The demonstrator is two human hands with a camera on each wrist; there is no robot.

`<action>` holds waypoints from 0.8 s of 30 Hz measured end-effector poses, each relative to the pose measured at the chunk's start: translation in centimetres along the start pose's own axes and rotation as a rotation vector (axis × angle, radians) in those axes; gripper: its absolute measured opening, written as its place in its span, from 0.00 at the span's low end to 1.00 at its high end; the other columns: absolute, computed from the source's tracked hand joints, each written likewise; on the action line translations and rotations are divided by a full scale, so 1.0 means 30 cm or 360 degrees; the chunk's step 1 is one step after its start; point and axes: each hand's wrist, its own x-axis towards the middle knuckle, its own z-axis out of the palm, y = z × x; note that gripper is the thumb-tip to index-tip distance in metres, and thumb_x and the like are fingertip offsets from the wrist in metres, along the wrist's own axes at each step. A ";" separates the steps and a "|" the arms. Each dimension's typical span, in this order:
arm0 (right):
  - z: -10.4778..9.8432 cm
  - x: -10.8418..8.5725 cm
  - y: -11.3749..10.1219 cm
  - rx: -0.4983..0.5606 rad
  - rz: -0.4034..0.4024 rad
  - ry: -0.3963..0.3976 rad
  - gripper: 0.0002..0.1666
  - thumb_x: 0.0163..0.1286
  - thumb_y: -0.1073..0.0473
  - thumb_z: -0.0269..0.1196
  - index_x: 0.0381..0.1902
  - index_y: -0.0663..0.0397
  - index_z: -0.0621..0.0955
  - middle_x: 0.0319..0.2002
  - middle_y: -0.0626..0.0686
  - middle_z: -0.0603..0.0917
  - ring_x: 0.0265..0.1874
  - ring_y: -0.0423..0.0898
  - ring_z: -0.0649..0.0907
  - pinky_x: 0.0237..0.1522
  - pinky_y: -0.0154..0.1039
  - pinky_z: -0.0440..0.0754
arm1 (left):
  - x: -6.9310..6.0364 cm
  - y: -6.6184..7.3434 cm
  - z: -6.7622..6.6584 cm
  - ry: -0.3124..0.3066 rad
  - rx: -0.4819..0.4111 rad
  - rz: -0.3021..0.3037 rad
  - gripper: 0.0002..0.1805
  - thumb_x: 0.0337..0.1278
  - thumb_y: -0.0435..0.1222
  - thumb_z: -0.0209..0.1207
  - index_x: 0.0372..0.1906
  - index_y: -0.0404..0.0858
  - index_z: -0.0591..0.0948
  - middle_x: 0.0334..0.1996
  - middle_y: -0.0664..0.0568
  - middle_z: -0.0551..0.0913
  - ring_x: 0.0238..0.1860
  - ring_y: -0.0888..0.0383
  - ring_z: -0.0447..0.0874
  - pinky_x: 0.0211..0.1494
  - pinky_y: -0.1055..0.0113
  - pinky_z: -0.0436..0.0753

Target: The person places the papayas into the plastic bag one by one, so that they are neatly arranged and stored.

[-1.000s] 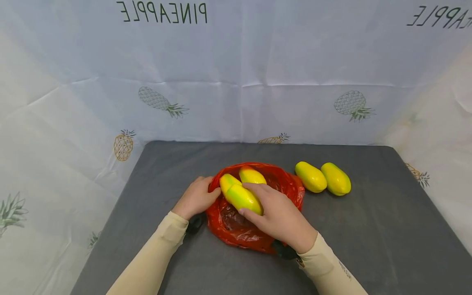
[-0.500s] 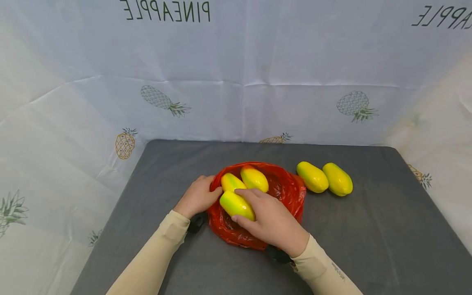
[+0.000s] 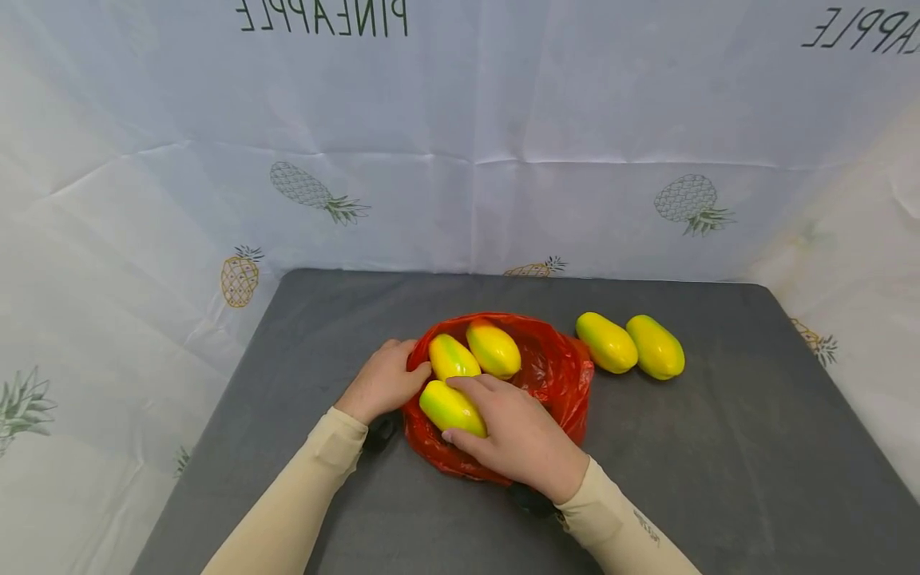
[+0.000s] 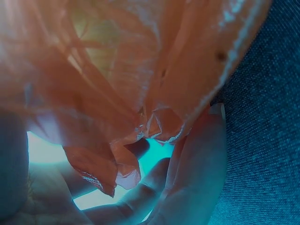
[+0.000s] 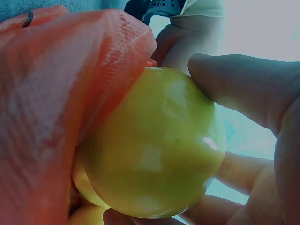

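Observation:
A red plastic bag [image 3: 561, 391] lies with its mouth spread wide on the dark table. My left hand [image 3: 384, 379] pinches its left rim, and the thin plastic [image 4: 93, 93] fills most of the left wrist view. Over the bag's front left part, my right hand [image 3: 513, 431] holds an oblong, glossy yellow-green fruit [image 3: 451, 407], like a mango or papaya. Thumb and fingers wrap around that fruit [image 5: 154, 145] in the right wrist view. Two similar fruits rest in the bag behind it, one at the left [image 3: 453, 357] and one farther back [image 3: 494, 350].
Right of the bag, two more yellow-green fruits lie side by side, a nearer-left one [image 3: 606, 343] and a right one [image 3: 655, 347]. A dark grey cloth [image 3: 719, 463] covers the table. Behind it hangs a pale curtain [image 3: 460, 216] printed with pineapples.
My right hand has carried its fruit left and towards the front of the bag, uncovering the two fruits behind. The left hand has stayed at the rim.

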 end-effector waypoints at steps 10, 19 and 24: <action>0.009 0.001 -0.009 -0.0022 0.0003 -0.0015 0.37 0.69 0.37 0.73 0.72 0.40 0.79 0.62 0.46 0.85 0.47 0.40 0.85 0.52 0.46 0.86 | -0.002 -0.003 0.000 -0.0015 0.0000 -0.0020 0.17 0.75 0.46 0.58 0.55 0.40 0.85 0.46 0.43 0.84 0.41 0.49 0.80 0.45 0.56 0.83; 0.024 0.003 -0.011 -0.0022 -0.0004 -0.0045 0.37 0.69 0.37 0.73 0.72 0.41 0.79 0.61 0.47 0.85 0.46 0.40 0.85 0.50 0.45 0.87 | -0.002 -0.003 0.002 -0.0007 0.0006 -0.0017 0.17 0.75 0.46 0.58 0.55 0.39 0.85 0.46 0.43 0.84 0.42 0.48 0.80 0.46 0.55 0.83; 0.029 0.001 -0.009 -0.0016 0.0002 -0.0054 0.37 0.69 0.37 0.73 0.71 0.42 0.79 0.60 0.47 0.86 0.44 0.40 0.85 0.49 0.45 0.87 | -0.004 0.001 0.004 -0.0007 0.0005 -0.0023 0.17 0.75 0.46 0.58 0.55 0.39 0.85 0.46 0.43 0.84 0.41 0.49 0.79 0.45 0.56 0.83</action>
